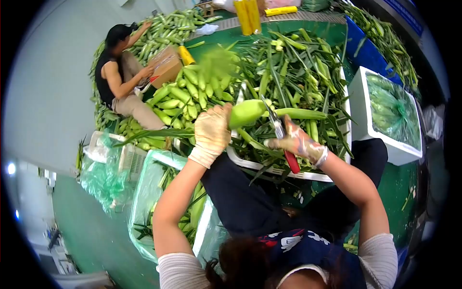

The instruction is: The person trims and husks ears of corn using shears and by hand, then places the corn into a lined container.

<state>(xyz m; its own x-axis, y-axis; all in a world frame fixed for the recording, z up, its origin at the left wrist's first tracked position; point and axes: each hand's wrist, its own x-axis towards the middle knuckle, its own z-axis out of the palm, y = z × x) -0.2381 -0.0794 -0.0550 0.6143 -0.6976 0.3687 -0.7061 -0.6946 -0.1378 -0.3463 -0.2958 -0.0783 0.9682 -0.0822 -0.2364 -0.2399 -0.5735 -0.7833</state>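
My left hand (212,130), in a stained work glove, is wrapped round a green ear of corn (246,114) in its husk. The ear lies nearly level, with its stalk end toward the right. My right hand (302,142), also gloved, grips red-handled pruning shears (276,122). Their metal blades are at the ear's stalk end; I cannot tell whether they are cutting into it. Just below and beyond both hands is a white-rimmed tub (308,175) heaped with cut stalks and long corn leaves (293,62).
A pile of husked-in corn ears (180,98) lies ahead left, near a seated person (113,77) beside a cardboard box (166,66). A plastic-lined crate (161,158) stands by my left arm. At right are a white foam box (391,115) with bagged corn and a blue bin (368,55).
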